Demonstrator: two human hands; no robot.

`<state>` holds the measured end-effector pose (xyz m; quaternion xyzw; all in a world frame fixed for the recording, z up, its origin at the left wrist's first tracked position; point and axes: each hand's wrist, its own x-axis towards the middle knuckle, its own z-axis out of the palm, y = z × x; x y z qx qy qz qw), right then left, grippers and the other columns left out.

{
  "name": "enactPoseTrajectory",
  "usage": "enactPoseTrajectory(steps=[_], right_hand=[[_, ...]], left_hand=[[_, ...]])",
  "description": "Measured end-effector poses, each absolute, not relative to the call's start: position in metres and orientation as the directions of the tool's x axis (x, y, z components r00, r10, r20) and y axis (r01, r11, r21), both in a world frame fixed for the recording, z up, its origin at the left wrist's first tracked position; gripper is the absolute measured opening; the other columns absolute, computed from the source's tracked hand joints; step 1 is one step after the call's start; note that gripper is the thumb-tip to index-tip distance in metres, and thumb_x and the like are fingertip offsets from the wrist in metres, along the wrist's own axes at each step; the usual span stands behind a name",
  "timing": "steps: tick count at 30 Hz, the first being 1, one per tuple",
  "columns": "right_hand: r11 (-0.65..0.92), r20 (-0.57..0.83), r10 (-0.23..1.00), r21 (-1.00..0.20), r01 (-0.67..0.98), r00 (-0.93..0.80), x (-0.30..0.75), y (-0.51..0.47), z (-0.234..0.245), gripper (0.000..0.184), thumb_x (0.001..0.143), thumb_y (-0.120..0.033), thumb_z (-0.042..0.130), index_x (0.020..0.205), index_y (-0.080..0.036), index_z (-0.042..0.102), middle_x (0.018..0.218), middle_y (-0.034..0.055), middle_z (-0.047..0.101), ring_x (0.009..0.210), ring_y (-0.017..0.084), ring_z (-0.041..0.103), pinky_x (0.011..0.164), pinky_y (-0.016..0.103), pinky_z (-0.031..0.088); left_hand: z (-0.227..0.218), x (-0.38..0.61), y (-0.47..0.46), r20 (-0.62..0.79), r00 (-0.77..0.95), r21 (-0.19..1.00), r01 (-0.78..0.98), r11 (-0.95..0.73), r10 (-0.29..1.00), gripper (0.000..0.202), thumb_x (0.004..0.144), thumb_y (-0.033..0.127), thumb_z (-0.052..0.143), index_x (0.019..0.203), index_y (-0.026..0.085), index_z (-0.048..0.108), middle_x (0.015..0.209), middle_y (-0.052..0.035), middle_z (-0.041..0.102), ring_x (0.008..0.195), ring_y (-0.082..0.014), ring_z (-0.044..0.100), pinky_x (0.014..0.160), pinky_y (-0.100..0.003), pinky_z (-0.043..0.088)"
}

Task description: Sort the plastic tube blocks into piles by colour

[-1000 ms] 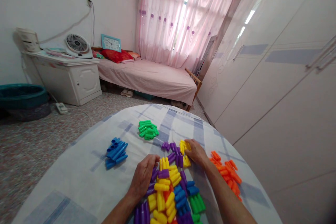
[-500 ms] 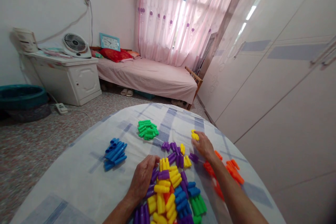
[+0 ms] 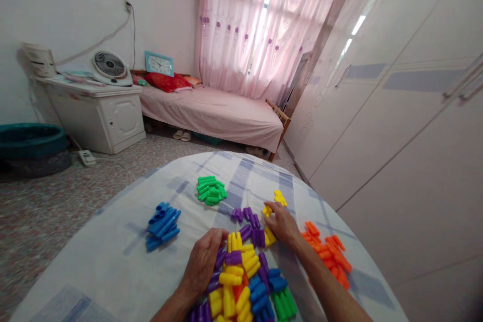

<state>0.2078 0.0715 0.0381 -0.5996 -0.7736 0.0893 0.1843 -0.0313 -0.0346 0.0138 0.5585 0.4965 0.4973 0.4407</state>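
Note:
A mixed pile of plastic tube pieces lies at the table's near side. My left hand [image 3: 204, 256] rests along its left edge, fingers stretched out, beside purple tube pieces [image 3: 213, 282] and yellow tube pieces [image 3: 228, 301]. Just beyond the pile, my right hand [image 3: 282, 224] reaches in from the right. Its fingertips are closed on a yellow tube piece [image 3: 266, 210], partly hidden by the fingers. More yellow tube pieces [image 3: 279, 198] lie just past that hand. Loose purple tube pieces [image 3: 258, 237] and a yellow one [image 3: 269, 237] sit between the two hands.
Separate groups of green [image 3: 212, 191], blue [image 3: 163, 226] and orange tube pieces [image 3: 330, 254] lie on the checked tablecloth [image 3: 113, 271]. Blue and green pieces [image 3: 284, 303] fill the pile's right side. A bed [image 3: 226, 110] and wardrobe [image 3: 407, 161] stand beyond the table.
My right hand has moved left and nearer, from the yellow pieces at the far right to another yellow piece. Those far yellow pieces stay on the cloth. My left hand is almost still.

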Motion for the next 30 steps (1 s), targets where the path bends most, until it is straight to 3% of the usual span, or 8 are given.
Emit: enactPoseTrajectory(steps=[7,9,14,18,23,30], right_hand=[[0.158,0.265,0.962,-0.349,0.924,-0.065,0.228,0.094,0.050,0.044,0.079,-0.023,0.050,0.122,-0.016,0.052,0.124,0.0119,0.053,0.110,0.022,0.053,0.093,0.035,0.041],[0.215,0.233,0.963,-0.371,0.903,-0.134,0.230,0.082,0.054,0.042,0.078,-0.026,0.052,0.119,-0.018,0.055,0.123,0.0096,0.054,0.111,0.021,0.053,0.094,0.035,0.039],[0.372,-0.006,0.902,-0.493,0.787,-0.431,0.230,0.036,0.057,0.043,0.072,-0.027,0.060,0.115,-0.024,0.059,0.113,0.0041,0.061,0.104,0.020,0.056,0.090,0.033,0.041],[0.439,0.014,0.882,-0.391,0.809,-0.472,0.223,0.018,0.054,0.036,0.069,-0.023,0.062,0.105,-0.023,0.064,0.101,0.0040,0.063,0.095,0.020,0.056,0.082,0.030,0.041],[0.396,0.023,0.907,-0.385,0.834,-0.420,0.230,0.032,0.061,0.028,0.071,-0.024,0.060,0.098,-0.021,0.065,0.097,0.0044,0.064,0.089,0.019,0.057,0.080,0.030,0.042],[0.199,0.221,0.966,-0.306,0.931,-0.134,0.241,0.102,0.059,0.032,0.075,-0.028,0.056,0.106,-0.020,0.062,0.108,0.0060,0.063,0.101,0.021,0.056,0.089,0.035,0.041]], left_hand=[[0.017,-0.031,-0.035,0.116,0.006,0.985,0.129,-0.116,0.993,0.043,0.092,0.045,0.030,0.092,0.019,0.064,0.085,-0.0039,0.065,0.084,-0.0175,0.060,0.079,-0.026,0.047],[0.018,-0.031,-0.035,0.124,0.007,0.982,0.145,-0.124,0.992,0.044,0.092,0.045,0.029,0.092,0.019,0.064,0.085,-0.0041,0.065,0.083,-0.0177,0.060,0.078,-0.026,0.046],[0.021,-0.031,-0.036,0.129,0.009,0.973,0.190,-0.128,0.992,0.044,0.092,0.045,0.028,0.089,0.020,0.063,0.083,-0.0040,0.065,0.081,-0.0179,0.059,0.076,-0.026,0.045],[0.022,-0.032,-0.036,0.130,0.020,0.974,0.183,-0.131,0.991,0.042,0.092,0.044,0.029,0.086,0.020,0.062,0.083,-0.0035,0.064,0.082,-0.0177,0.059,0.076,-0.026,0.045],[0.021,-0.031,-0.036,0.122,0.014,0.978,0.169,-0.123,0.992,0.041,0.092,0.045,0.030,0.084,0.020,0.062,0.082,-0.0032,0.064,0.081,-0.0174,0.059,0.076,-0.026,0.045],[0.025,-0.030,-0.036,0.113,0.018,0.978,0.173,-0.114,0.993,0.042,0.091,0.046,0.029,0.080,0.020,0.060,0.081,-0.0036,0.064,0.080,-0.0175,0.058,0.074,-0.024,0.045]])
